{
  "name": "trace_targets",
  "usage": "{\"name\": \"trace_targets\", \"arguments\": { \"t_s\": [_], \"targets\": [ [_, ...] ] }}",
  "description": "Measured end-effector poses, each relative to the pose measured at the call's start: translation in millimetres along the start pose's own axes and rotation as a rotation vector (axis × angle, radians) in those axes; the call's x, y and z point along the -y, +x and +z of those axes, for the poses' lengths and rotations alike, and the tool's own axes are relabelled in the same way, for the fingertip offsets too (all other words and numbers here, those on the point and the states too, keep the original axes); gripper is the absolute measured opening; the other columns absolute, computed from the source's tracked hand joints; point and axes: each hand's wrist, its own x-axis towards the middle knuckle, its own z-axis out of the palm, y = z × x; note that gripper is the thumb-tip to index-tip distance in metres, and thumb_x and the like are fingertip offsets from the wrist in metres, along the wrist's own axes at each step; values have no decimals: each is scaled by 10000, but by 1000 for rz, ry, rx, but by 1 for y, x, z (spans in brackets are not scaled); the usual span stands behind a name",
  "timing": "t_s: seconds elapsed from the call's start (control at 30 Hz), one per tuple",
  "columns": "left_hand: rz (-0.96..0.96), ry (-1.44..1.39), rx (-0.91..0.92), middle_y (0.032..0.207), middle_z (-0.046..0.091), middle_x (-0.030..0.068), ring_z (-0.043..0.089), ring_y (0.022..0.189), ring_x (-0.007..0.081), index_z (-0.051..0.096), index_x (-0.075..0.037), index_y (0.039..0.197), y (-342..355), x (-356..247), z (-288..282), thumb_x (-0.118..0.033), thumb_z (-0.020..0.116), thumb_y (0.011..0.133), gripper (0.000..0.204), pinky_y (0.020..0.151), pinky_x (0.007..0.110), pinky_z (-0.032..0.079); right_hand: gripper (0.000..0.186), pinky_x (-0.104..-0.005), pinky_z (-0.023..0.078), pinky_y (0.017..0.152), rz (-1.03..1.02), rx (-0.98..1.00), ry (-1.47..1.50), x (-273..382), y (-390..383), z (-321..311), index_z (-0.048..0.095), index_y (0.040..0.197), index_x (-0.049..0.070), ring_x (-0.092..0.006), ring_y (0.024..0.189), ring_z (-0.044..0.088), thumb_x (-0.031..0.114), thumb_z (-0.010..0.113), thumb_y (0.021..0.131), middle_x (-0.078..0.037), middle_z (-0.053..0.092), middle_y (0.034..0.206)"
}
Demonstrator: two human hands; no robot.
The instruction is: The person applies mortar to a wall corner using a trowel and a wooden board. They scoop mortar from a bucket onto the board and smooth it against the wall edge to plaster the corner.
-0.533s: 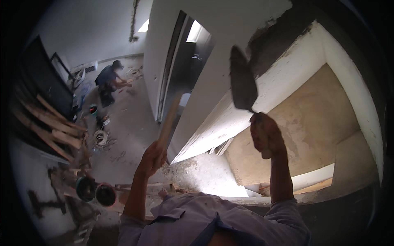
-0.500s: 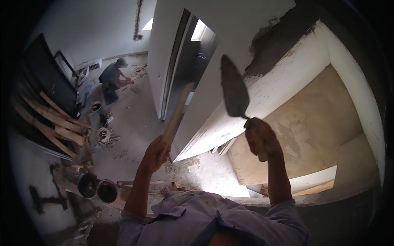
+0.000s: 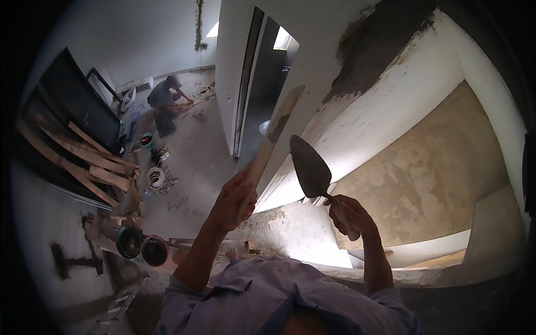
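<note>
My left hand (image 3: 233,202) is closed around the lower end of a long, narrow wooden board (image 3: 267,151), which slants up to the right. A dark smear of mortar sticks to the board's upper part. In my right hand (image 3: 357,216) is a pointed brick trowel (image 3: 310,167), gripped by its handle. Its dark blade points up and left, close to the board but apart from it. Ahead, rough dark mortar (image 3: 365,53) covers the wall's upper edge beside a bright white strip (image 3: 385,117).
Two buckets (image 3: 154,250) stand below left, near a ladder (image 3: 117,307). Planks (image 3: 84,159) lean against a dark door panel (image 3: 72,106). Another person (image 3: 166,96) crouches on the floor at far left, by a coil of hose or cable (image 3: 202,91). A doorway (image 3: 262,84) opens ahead.
The trowel has come down and swung left toward the board. My left hand has moved right and up with the board, whose mortar smear now shows. The view has shifted slightly.
</note>
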Motion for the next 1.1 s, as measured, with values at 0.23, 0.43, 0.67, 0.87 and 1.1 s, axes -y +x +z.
{"name": "trace_targets", "arguments": {
  "t_s": [0.23, 0.43, 0.67, 0.87, 1.1],
  "targets": [
    [253, 475, -185, 839, 627, 83, 583, 567, 98, 332, -52, 1485, -5, -12, 40, -200, 612, 945, 626, 461, 229, 488, 372, -355, 496, 582, -673, -487, -1235, 1, -17, 32, 606, 1136, -11, -232, 732, 615, 60, 726, 791, -114, 584, 872],
    [332, 642, -256, 970, 624, 102, 612, 619, 130, 360, -36, 1455, -1, -12, 61, -188, 592, 959, 568, 539, 272, 528, 347, -370, 527, 600, -747, -631, -1226, -5, -2, 50, 630, 1119, 72, -251, 750, 630, 80, 733, 788, -79, 609, 887],
    [427, 551, -196, 954, 618, 119, 625, 674, 139, 298, -17, 1469, 2, -7, 47, -176, 573, 969, 592, 557, 279, 538, 393, -376, 516, 609, -835, -736, -1400, 15, 9, 54, 629, 1180, 105, -246, 767, 602, 107, 730, 800, -67, 560, 859],
    [435, 474, -137, 1031, 594, 138, 640, 733, 155, 259, -21, 1487, 1, -11, 50, -162, 555, 977, 606, 571, 292, 555, 464, -354, 503, 604, -849, -763, -1513, 37, 10, 60, 617, 1226, 74, -258, 773, 597, 32, 747, 783, -90, 571, 875],
    [426, 430, -13, 1098, 587, 156, 659, 802, 177, 236, -14, 1497, 10, -10, 48, -123, 545, 976, 615, 583, 306, 569, 461, -360, 510, 624, -863, -853, -1613, 69, 6, 50, 624, 1213, 69, -259, 786, 593, 20, 752, 774, -91, 568, 930]
  ]
}}
